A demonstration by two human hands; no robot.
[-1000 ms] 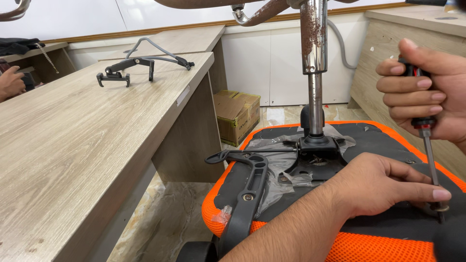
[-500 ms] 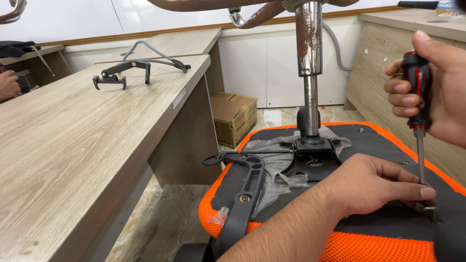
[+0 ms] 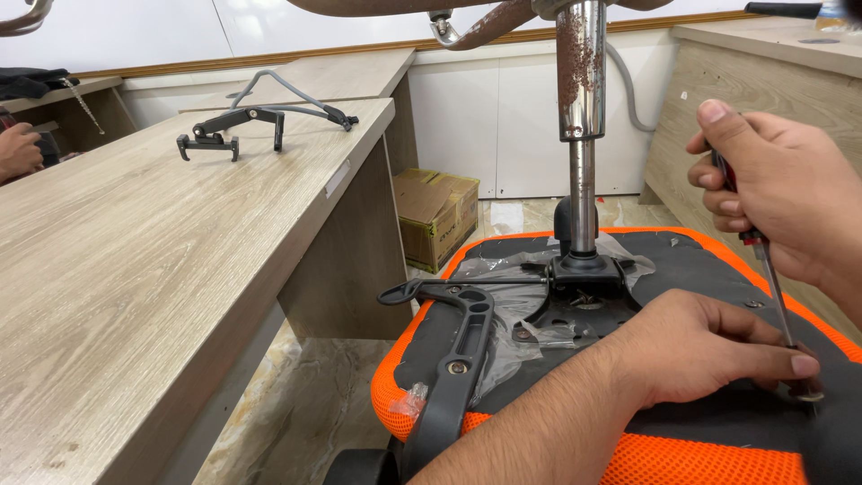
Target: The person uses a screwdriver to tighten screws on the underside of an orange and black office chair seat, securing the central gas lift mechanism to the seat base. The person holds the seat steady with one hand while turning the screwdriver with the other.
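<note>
An office chair lies upside down, its black seat underside [image 3: 700, 269] edged with orange mesh [image 3: 709, 462]. My left hand [image 3: 709, 350] rests flat on the underside, its fingertips pinching a small washer [image 3: 808, 392] at the right. My right hand [image 3: 781, 198] is shut on a screwdriver [image 3: 774, 287] with a red and black handle. The shaft points down and its tip meets the washer beside my left fingers. The rusty chrome gas column [image 3: 582, 135] rises from the seat's centre plate. A black armrest [image 3: 458, 359] is attached at the seat's left edge.
A long wooden desk [image 3: 135, 296] runs along the left, with a loose black armrest and grey bracket [image 3: 233, 126] at its far end. Another person's hand [image 3: 16, 151] shows at the far left. A cardboard box [image 3: 440, 216] sits on the floor behind the chair.
My right hand has turned on the screwdriver handle and shifted slightly on it. My left hand stays at the washer.
</note>
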